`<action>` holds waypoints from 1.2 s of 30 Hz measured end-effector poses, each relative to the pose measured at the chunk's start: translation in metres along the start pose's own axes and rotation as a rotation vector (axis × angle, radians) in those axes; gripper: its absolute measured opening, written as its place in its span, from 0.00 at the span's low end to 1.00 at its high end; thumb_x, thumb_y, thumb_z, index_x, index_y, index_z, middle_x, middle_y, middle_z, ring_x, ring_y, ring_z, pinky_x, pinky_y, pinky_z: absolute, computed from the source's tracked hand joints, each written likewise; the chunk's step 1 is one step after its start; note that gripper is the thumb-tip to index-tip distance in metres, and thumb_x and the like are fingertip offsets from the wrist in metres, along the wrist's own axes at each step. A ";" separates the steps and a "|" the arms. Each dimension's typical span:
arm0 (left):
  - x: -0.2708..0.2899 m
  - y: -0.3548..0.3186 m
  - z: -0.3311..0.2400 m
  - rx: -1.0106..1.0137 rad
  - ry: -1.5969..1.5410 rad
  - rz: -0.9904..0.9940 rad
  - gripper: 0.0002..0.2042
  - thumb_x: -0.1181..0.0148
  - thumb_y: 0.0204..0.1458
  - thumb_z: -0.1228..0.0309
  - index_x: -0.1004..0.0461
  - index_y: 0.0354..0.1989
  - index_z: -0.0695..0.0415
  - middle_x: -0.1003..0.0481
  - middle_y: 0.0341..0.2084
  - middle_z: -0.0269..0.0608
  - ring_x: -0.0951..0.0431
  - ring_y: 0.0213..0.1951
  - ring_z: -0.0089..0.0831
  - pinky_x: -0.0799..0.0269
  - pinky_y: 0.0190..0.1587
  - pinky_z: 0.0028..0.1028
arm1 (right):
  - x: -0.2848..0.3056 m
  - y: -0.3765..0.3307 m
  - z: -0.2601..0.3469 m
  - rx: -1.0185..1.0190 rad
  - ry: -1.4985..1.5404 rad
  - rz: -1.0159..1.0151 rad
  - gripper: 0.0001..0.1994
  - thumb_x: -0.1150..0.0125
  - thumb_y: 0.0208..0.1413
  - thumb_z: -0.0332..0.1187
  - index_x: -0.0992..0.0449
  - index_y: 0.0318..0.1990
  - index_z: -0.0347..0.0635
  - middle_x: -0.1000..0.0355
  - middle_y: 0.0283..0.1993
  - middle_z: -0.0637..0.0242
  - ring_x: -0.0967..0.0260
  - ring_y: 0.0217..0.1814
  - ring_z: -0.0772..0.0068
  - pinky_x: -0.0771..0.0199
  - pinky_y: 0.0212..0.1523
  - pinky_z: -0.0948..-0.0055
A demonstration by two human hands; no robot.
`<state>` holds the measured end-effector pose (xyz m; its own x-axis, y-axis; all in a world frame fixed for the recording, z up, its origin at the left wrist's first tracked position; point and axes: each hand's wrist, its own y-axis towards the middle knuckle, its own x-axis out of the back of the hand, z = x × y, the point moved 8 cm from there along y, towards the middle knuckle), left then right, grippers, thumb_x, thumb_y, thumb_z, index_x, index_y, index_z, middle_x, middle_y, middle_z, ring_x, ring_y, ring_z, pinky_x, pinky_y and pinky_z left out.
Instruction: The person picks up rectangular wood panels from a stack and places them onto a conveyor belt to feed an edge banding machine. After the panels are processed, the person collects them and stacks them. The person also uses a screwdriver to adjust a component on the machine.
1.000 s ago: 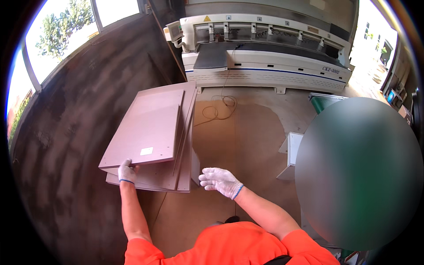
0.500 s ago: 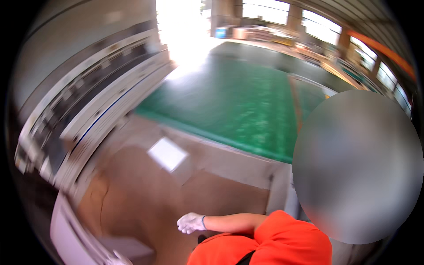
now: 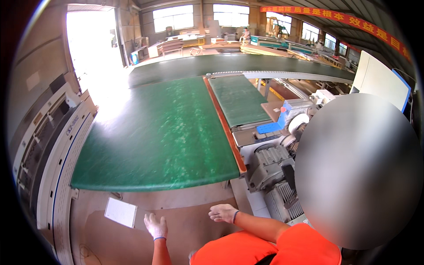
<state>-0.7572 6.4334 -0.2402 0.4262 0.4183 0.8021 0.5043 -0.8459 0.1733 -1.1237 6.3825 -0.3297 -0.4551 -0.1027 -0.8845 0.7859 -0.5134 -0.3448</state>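
A brown flat board (image 3: 190, 232) lies low in front of me, just before the wide green conveyor belt (image 3: 154, 132). My left hand (image 3: 155, 226), in a white glove, rests flat on the board with its fingers spread. My right hand (image 3: 223, 213), also gloved, lies on the board near its right edge, fingers loosely apart. A white paper label (image 3: 120, 212) is stuck on the board to the left of my left hand. My orange sleeves come in from the lower edge.
A long white machine (image 3: 53, 172) runs along the left side. Grey electric motors (image 3: 269, 170) and a blue-and-white unit (image 3: 293, 117) stand right of the belt. A second green belt (image 3: 238, 99) extends behind, with worktables far back in the hall.
My view has swung from the stack of brown panels by the white machine round to the green belt. My left hand has left the stack's edge; both hands now rest on a board.
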 end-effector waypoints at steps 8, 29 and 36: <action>-0.102 0.107 -0.146 -0.325 0.050 0.133 0.37 0.29 0.53 0.55 0.30 0.68 0.65 0.41 0.75 0.66 0.47 0.77 0.65 0.53 0.79 0.56 | 0.042 -0.081 0.116 0.385 -0.157 -0.797 0.13 0.35 0.66 0.37 0.22 0.52 0.41 0.18 0.45 0.61 0.18 0.39 0.69 0.14 0.37 0.69; -0.319 0.377 -0.436 -0.775 -0.172 0.462 0.37 0.32 0.57 0.52 0.31 0.69 0.65 0.35 0.72 0.63 0.37 0.73 0.59 0.42 0.76 0.48 | -0.007 -0.005 0.291 0.786 -0.525 -1.127 0.21 0.34 0.66 0.31 0.25 0.63 0.29 0.20 0.48 0.65 0.24 0.40 0.79 0.23 0.41 0.76; -0.441 0.393 -0.613 -1.011 -0.232 0.469 0.36 0.32 0.56 0.51 0.30 0.68 0.64 0.35 0.71 0.64 0.35 0.72 0.61 0.39 0.74 0.49 | 0.012 -0.036 0.290 0.796 -0.514 -1.256 0.23 0.33 0.66 0.34 0.26 0.64 0.28 0.21 0.46 0.67 0.25 0.42 0.77 0.22 0.43 0.74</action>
<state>-1.2074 5.7140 -0.1758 0.5949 -0.0477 0.8024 -0.5336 -0.7700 0.3498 -1.2786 6.1526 -0.2365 -0.8404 0.5356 0.0826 -0.5271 -0.7724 -0.3542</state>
